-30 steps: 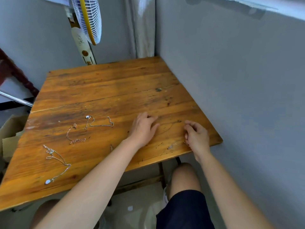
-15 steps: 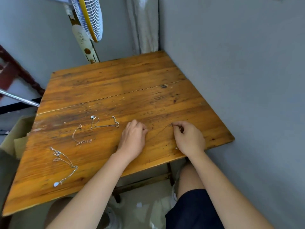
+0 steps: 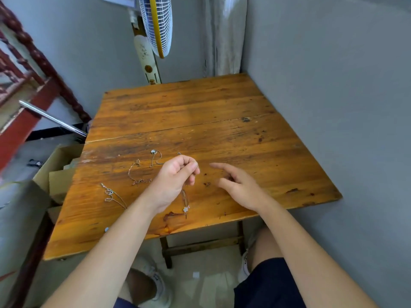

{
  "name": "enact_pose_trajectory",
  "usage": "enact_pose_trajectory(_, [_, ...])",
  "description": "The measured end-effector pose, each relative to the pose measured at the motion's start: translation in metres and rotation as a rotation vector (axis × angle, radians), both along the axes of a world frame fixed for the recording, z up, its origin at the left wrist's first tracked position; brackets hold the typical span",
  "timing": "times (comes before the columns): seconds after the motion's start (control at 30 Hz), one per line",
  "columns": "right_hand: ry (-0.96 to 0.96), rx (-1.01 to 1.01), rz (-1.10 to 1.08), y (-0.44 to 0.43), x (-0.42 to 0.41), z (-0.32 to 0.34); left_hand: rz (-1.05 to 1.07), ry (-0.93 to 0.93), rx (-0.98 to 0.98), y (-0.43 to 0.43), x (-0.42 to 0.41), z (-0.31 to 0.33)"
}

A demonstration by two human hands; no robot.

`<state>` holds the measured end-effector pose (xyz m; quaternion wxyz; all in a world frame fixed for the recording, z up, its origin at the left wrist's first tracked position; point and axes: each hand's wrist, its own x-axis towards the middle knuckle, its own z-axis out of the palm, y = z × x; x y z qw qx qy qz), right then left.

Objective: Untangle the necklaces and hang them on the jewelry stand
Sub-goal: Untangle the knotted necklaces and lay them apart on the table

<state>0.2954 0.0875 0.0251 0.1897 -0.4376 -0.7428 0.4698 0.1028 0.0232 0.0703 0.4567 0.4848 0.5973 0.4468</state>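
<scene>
Brown cardboard box point(image 3: 56, 167) is sitting at the far left, just beside the worn orange-brown wooden table point(image 3: 200, 103). On the table's left part we are seeing three chains lying apart: a silver looped necklace point(image 3: 110, 195) nearest us, a thin rose-gold necklace point(image 3: 136, 175) beyond it, and a silver necklace with a round pendant point(image 3: 155, 157) farther back, running behind our left hand point(image 3: 175, 177). That hand is hovering above the wood, fingers curled, thumb and fingertips pinching a fine chain with a white flower pendant point(image 3: 186, 208). The chain is hanging straight down, and we cannot tell whether the pendant is touching the wood. Our right hand point(image 3: 239, 185) is hovering just beside it, holding nothing, fingers loosely spread, index finger pointing leftward.
</scene>
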Motion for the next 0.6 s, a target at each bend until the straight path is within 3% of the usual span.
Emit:
enact_pose_trajectory(0.17, [-0.116,0.11,0.202,0.001,-0.013,0.002,-0.015,-0.193,0.02,-0.006,-0.001,0.01])
enact_pose_trajectory(0.27, [-0.1,-0.017,0.141,0.001,-0.009,0.011,0.01,-0.267,0.007,-0.012,-0.005,0.015])
enact_pose_trajectory(0.4, [0.243,-0.411,0.085,-0.005,0.003,0.021,0.03,-0.049,-0.059,-0.021,-0.011,0.019])
enact_pose_trajectory(0.47, [0.365,-0.511,0.071,-0.009,0.009,0.025,0.009,0.04,-0.085,-0.027,-0.011,0.021])
enact_pose_trajectory(0.6, [0.539,-0.616,0.021,-0.018,0.017,0.039,0.017,0.006,-0.155,-0.04,-0.014,0.027])
